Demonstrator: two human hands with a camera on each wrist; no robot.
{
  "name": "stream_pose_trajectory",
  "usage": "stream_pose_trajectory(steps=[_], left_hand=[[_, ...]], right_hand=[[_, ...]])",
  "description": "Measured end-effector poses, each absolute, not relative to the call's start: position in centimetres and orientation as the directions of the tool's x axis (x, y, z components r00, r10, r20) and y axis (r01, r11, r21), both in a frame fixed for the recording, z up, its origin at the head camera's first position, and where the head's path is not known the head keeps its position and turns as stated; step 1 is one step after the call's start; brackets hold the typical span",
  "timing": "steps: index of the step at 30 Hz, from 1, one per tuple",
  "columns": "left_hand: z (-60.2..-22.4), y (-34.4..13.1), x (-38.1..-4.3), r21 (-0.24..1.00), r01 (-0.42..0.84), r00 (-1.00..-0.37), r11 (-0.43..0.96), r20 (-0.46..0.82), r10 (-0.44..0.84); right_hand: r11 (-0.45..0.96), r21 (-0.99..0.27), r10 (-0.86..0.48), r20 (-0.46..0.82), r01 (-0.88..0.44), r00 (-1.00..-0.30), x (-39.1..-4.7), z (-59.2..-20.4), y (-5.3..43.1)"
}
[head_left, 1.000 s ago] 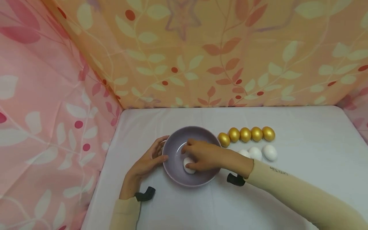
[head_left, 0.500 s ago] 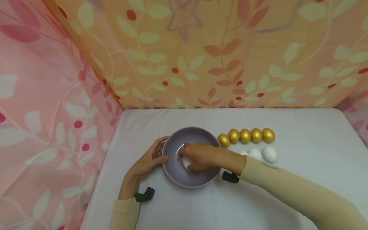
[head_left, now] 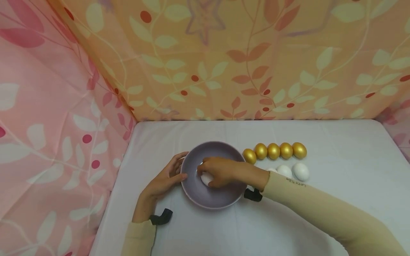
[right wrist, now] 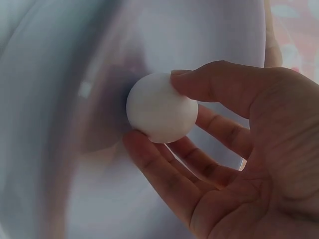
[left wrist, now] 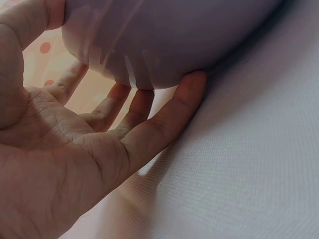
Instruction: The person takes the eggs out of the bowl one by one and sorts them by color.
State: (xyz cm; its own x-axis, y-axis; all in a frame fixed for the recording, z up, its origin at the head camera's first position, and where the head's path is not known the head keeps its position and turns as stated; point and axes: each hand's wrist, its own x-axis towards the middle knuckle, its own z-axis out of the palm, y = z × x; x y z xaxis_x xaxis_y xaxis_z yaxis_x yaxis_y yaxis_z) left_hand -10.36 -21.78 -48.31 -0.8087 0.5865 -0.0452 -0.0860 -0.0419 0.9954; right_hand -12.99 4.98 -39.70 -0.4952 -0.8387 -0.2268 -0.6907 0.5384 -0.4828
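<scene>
My right hand reaches down into a purple bowl and pinches a white egg low inside it. In the right wrist view the thumb is on one side of the egg and the fingers curl round the other. At the bowl's left side, my left hand holds it, thumb at the rim and fingers spread along the outer wall. The left wrist view has those fingertips touching the bowl's underside, close to the white cloth.
Several golden eggs form a row right of the bowl. In front of them lie white eggs, partly hidden by my right forearm. White cloth covers the table. Patterned fabric walls stand behind and to the left.
Inside the bowl my right hand has closed on the white egg and shifted slightly left with it. My left hand and the bowl stay nearly still.
</scene>
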Motion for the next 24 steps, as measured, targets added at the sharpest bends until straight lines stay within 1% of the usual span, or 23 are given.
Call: stream_pose_trajectory(steps=[7, 11, 14, 19, 24], left_hand=[[-48.5, -21.8, -10.4, 0.995, -0.091, -0.811, -0.038, -0.052, 0.582], [-48.4, -21.7, -10.4, 0.995, -0.093, -0.811, -0.035, -0.055, 0.582], [-48.2, -21.8, -10.3, 0.995, -0.096, -0.814, -0.034, -0.059, 0.578], [-48.1, -22.0, -10.4, 0.994, -0.111, -0.827, -0.024, -0.079, 0.556], [-48.4, -22.1, -10.4, 0.992, -0.124, -0.816, -0.022, -0.089, 0.571]], right_hand=[[0.532, -0.5, -0.843, -0.238, -0.683, -0.483, -13.1, -39.7, 5.0], [0.54, -0.516, -0.836, -0.237, -0.665, -0.494, -13.2, -39.8, 5.3], [0.543, -0.535, -0.829, -0.217, -0.648, -0.515, -13.2, -39.8, 5.6], [0.534, -0.547, -0.818, -0.143, -0.644, -0.557, -12.9, -39.5, 6.4], [0.56, -0.551, -0.771, -0.073, -0.619, -0.633, -12.2, -39.4, 7.8]])
